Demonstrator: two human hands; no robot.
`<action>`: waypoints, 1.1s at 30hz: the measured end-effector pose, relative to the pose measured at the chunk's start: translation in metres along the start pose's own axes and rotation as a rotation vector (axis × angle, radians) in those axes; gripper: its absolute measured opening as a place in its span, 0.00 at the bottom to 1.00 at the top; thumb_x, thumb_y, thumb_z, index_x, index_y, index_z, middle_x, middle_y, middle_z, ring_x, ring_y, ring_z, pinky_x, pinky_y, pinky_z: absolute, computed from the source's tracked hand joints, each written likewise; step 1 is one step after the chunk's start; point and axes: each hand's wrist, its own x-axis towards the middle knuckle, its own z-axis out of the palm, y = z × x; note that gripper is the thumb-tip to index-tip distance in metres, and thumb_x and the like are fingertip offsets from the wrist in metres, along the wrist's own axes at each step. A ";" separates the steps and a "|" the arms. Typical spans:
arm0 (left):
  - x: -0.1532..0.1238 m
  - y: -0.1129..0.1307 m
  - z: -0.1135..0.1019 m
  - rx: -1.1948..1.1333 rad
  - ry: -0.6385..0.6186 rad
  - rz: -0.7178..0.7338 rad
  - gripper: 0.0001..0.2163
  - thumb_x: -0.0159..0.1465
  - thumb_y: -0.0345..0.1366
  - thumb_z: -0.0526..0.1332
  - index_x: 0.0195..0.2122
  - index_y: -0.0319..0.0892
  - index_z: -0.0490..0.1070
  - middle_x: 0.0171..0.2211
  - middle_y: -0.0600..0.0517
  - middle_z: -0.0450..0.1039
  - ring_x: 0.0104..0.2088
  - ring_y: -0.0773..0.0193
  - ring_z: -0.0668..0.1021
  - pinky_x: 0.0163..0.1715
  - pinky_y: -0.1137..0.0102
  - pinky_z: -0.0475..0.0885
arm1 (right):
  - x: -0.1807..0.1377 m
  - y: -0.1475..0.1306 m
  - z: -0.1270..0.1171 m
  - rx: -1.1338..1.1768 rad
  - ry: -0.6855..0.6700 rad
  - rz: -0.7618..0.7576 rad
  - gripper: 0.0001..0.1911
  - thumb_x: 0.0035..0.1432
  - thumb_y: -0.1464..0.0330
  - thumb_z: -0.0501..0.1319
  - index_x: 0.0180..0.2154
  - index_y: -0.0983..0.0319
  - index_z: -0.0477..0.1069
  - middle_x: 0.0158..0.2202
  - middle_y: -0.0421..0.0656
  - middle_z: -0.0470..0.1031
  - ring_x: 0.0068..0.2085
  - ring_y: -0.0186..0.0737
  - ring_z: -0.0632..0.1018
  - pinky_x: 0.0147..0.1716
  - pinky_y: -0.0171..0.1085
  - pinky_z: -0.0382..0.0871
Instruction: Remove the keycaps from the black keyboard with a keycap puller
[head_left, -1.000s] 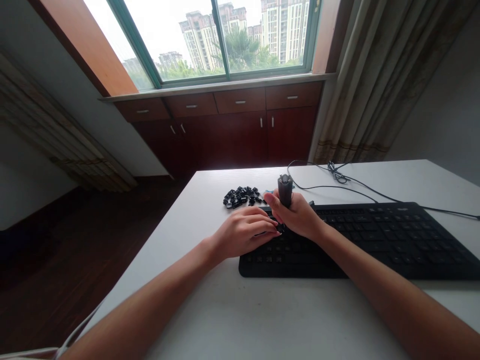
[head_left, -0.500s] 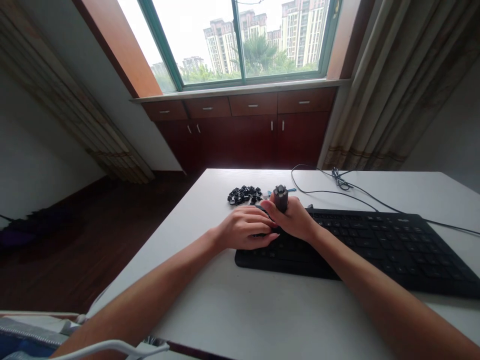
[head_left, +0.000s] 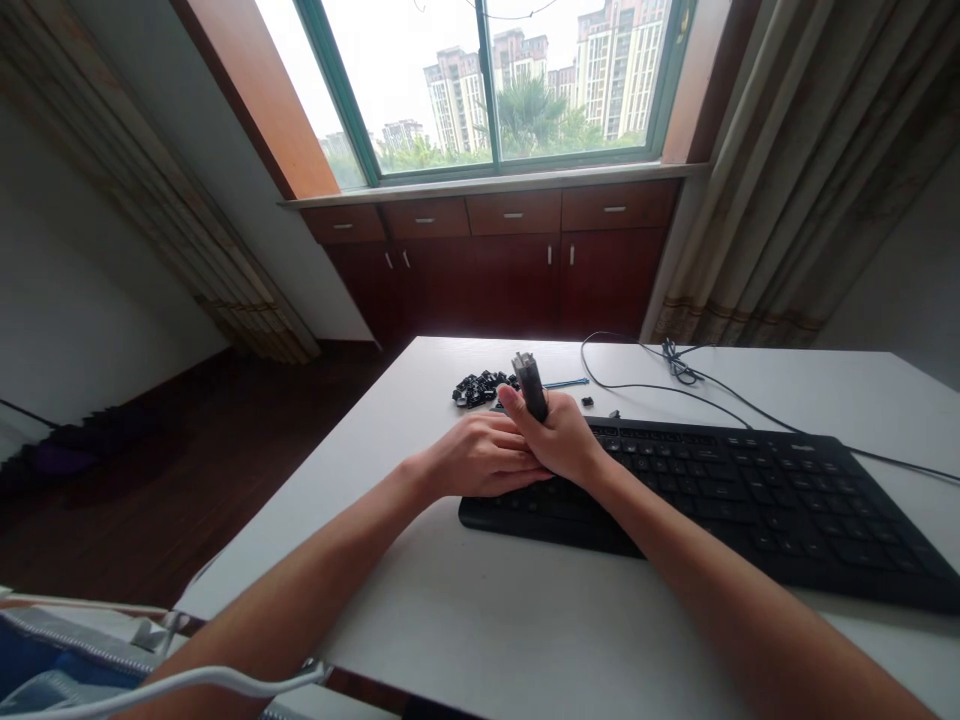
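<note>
- At a white table (head_left: 480,610), a person's right hand (head_left: 564,432) wraps around a dark-handled tool (head_left: 531,388), thumb near its tilted top; the full grip suggests firm control, though the tool's lower end is hidden.
- The left hand (head_left: 487,458) lies across the left end of a black keyboard (head_left: 724,485), against the right, seemingly steadying the work; whether its fingertips pinch anything cannot be told.
- The keyboard rests flat, extending rightward beneath the right forearm, likely set so its left end suits both hands.
- Just beyond, small black pieces (head_left: 474,390), possibly keycaps, sit heaped, perhaps to keep them together.
- Farther back, a cable (head_left: 679,365) lies partly bundled, apparently to tame its slack.
</note>
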 end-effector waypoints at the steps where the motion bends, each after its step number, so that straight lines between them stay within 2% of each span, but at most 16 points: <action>1: 0.000 0.000 0.000 -0.010 -0.003 0.005 0.06 0.65 0.31 0.66 0.42 0.45 0.80 0.40 0.52 0.84 0.41 0.62 0.85 0.51 0.68 0.80 | -0.001 0.000 0.001 0.020 0.010 -0.003 0.31 0.63 0.45 0.56 0.20 0.59 0.54 0.18 0.35 0.54 0.21 0.31 0.58 0.20 0.34 0.51; 6: -0.003 -0.001 0.002 -0.030 -0.013 0.022 0.09 0.66 0.28 0.64 0.46 0.43 0.78 0.45 0.49 0.83 0.47 0.60 0.84 0.53 0.67 0.80 | -0.003 0.002 -0.002 0.108 0.034 -0.002 0.29 0.64 0.46 0.57 0.22 0.59 0.54 0.20 0.34 0.52 0.23 0.31 0.56 0.21 0.34 0.51; 13: -0.003 0.001 -0.003 -0.062 -0.039 0.025 0.13 0.68 0.27 0.61 0.52 0.41 0.77 0.48 0.45 0.82 0.51 0.59 0.82 0.55 0.66 0.79 | -0.003 0.003 -0.003 0.114 0.057 -0.019 0.29 0.64 0.46 0.56 0.22 0.59 0.53 0.20 0.34 0.50 0.23 0.31 0.55 0.21 0.35 0.49; 30: -0.006 0.003 -0.001 -0.068 -0.023 -0.006 0.14 0.70 0.27 0.58 0.54 0.40 0.76 0.48 0.44 0.81 0.52 0.57 0.82 0.53 0.64 0.81 | -0.004 0.006 -0.003 0.149 0.103 -0.005 0.29 0.64 0.47 0.58 0.21 0.59 0.52 0.19 0.33 0.50 0.21 0.30 0.55 0.20 0.35 0.48; 33: -0.008 0.002 -0.001 -0.059 -0.012 -0.006 0.14 0.69 0.27 0.58 0.55 0.39 0.75 0.50 0.44 0.80 0.54 0.56 0.81 0.54 0.63 0.80 | -0.002 0.007 -0.003 0.213 0.179 0.024 0.29 0.64 0.46 0.57 0.21 0.58 0.54 0.17 0.33 0.53 0.20 0.30 0.57 0.19 0.34 0.50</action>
